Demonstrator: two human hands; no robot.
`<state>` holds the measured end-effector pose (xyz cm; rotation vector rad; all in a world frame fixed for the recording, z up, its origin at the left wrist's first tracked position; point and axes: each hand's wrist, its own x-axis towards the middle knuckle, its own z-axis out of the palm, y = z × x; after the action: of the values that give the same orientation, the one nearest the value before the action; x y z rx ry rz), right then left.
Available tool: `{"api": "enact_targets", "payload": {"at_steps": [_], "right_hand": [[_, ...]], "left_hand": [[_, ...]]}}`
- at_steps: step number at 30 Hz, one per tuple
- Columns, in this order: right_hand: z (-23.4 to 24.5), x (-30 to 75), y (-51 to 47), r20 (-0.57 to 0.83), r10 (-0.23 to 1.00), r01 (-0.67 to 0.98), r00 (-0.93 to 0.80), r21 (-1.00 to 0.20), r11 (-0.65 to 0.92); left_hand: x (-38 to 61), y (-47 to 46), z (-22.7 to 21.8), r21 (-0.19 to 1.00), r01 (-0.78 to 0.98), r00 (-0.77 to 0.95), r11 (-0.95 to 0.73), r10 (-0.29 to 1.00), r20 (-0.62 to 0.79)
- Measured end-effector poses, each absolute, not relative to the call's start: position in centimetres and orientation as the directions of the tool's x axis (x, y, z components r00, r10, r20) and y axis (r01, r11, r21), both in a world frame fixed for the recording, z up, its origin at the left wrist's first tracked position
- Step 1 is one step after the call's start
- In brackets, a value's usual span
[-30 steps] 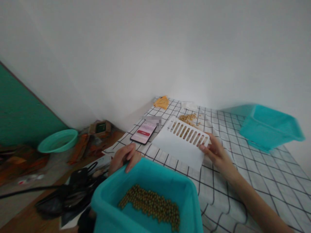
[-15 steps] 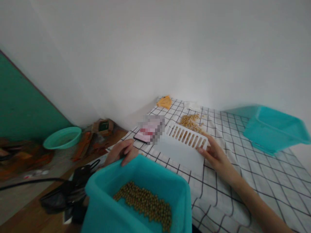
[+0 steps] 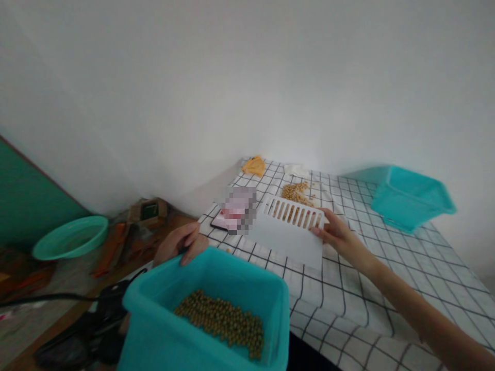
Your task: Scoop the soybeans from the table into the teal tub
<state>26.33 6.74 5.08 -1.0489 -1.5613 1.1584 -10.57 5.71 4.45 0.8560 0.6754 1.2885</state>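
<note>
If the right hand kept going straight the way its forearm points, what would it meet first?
Past the white slotted sheet it holds, the right hand would probably meet the pile of yellowish beans first, though depth is hard to judge.

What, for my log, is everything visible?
front bin: 1, teal, foreground
beans: many, brown, inside front bin
bean pile: 1, tan, table
slotted board: 1, white, held
phone: 1, pink screen, beside board
right bin: 1, teal, table
cloth: 1, yellow, table back
scrap: 1, white, table back
tablecloth: 1, checked white, table
basin: 1, green, floor left
box: 1, brown, floor
cable: 1, black, left
wall: 1, white and green, behind
left hand: 1, bare, on front bin
right hand: 1, bare, gripping board
</note>
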Motion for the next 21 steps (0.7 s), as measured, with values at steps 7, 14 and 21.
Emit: {"api": "enact_targets", "payload": {"at_steps": [7, 14, 21], "right_hand": [[4.6, 22.6, 7.7, 0.161, 0.951, 0.123, -0.262, -0.972, 0.199], [4.4, 21.9, 7.3, -0.011, 0.941, 0.102, -0.337, -0.995, 0.025], [6.3, 23.0, 5.5, 0.045, 0.957, 0.041, -0.286, -0.997, 0.059]], "left_hand": [[-11.1, 6.3, 4.6, 0.863, -0.495, 0.243, 0.1, 0.97, 0.027], [-11.3, 6.6, 4.1, 0.873, -0.479, 0.273, 0.095, 0.961, 0.046], [-10.0, 6.1, 3.7, 0.874, -0.481, 0.236, 0.063, 0.97, 0.06]]}}
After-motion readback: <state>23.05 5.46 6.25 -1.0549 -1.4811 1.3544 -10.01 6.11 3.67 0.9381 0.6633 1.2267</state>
